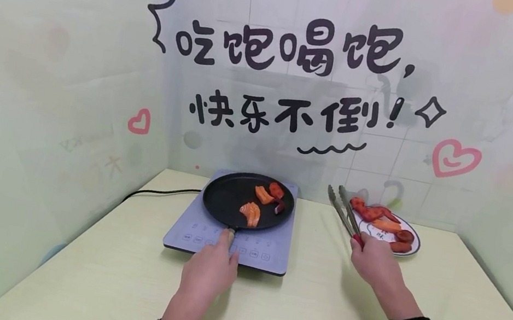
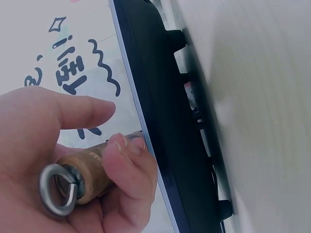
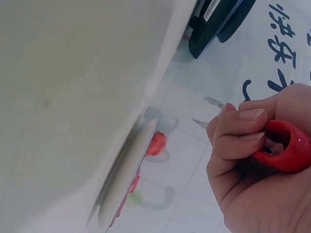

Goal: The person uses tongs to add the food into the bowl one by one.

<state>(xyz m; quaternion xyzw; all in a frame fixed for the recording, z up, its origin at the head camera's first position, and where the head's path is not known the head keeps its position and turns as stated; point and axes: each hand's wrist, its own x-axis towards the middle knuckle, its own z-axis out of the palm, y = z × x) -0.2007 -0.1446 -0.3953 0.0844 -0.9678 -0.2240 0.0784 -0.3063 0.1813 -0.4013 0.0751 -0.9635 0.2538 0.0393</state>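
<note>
My left hand [image 1: 210, 272] grips the wooden handle [image 2: 92, 170] of a black frying pan [image 1: 225, 199]; a metal ring [image 2: 46, 194] hangs at the handle's end. In the pan lie two orange, white-striped salmon pieces [image 1: 250, 214], a red piece [image 1: 276, 189] and a dark red piece [image 1: 280, 206]. My right hand [image 1: 378, 262] holds metal tongs by their red handle [image 3: 296, 150], tips apart with nothing between them. Beside it, a white plate [image 1: 416, 243] bears a red chicken wing [image 1: 368, 211], an orange strip [image 1: 386, 225], a brown round piece [image 1: 405, 236] and a sausage-like piece [image 1: 400, 248].
Beneath the pan is a flat induction cooker [image 1: 271, 259], with a black cord [image 1: 157, 191] running off to the left. The pale table [image 1: 303, 311] meets a printed wall sheet [image 1: 257, 154] at the back and both sides.
</note>
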